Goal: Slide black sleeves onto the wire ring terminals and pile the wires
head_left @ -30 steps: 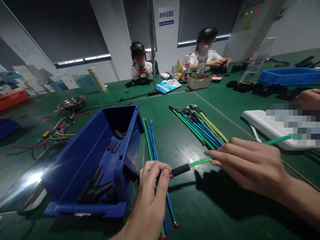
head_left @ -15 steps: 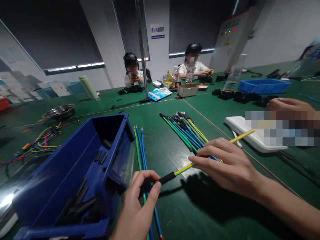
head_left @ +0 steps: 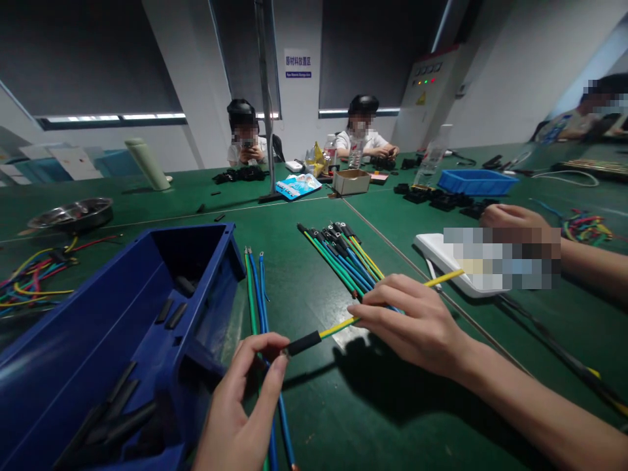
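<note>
A yellow-green wire with a black sleeve over its near end slants across the middle of the view. My left hand pinches the sleeved end between thumb and forefinger; a bit of metal shows at the fingertips. Farther along, my right hand has its fingers closed around the wire, whose far end sticks out to the right. Under my left hand lie several blue and green wires. Beyond my right hand is a bundle of wires with black sleeves and ring terminals.
At left stands a blue bin with loose black sleeves inside. A co-worker's hand is at the right, over a white device. Farther back are a cardboard box, a blue tray and a metal pole.
My view has turned a little to the right. More of the black sleeve shows, with metal visible at my left fingertips; both hands keep hold of the wire.
</note>
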The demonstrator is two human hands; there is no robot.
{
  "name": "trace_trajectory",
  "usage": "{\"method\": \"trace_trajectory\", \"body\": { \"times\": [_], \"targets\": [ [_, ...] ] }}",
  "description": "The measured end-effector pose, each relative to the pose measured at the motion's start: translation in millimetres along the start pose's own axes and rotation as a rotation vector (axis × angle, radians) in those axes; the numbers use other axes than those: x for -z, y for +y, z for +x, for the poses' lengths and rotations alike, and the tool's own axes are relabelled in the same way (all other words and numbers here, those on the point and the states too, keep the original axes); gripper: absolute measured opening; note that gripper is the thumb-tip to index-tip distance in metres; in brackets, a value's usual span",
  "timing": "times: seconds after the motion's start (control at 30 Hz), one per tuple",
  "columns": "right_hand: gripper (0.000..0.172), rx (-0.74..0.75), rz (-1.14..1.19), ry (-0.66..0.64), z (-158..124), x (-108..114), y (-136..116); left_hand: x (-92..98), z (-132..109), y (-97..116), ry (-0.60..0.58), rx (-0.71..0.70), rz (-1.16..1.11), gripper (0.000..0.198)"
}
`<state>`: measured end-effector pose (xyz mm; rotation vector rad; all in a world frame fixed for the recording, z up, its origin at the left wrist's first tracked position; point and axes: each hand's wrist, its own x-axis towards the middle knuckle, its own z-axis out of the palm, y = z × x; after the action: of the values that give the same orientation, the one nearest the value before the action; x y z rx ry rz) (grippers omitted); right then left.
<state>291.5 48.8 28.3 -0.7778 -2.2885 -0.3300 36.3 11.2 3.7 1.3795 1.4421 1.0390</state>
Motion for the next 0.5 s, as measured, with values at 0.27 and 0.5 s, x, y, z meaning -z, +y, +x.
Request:
{"method": "trace_trajectory", "body": {
  "times": [0.27,0.5],
  "targets": [
    [0.019,0.026,-0.079,-0.022,1.6,7.0,-6.3,5.7,3.3,-1.4,-0.112,-0.018,0.058,0.028],
    [0.015,0.004,-0.076,-0.089,0.0,5.1,-7.7,2.1,0.5,4.3,-0.135,0.011,0.041,0.030]
  ]
}}
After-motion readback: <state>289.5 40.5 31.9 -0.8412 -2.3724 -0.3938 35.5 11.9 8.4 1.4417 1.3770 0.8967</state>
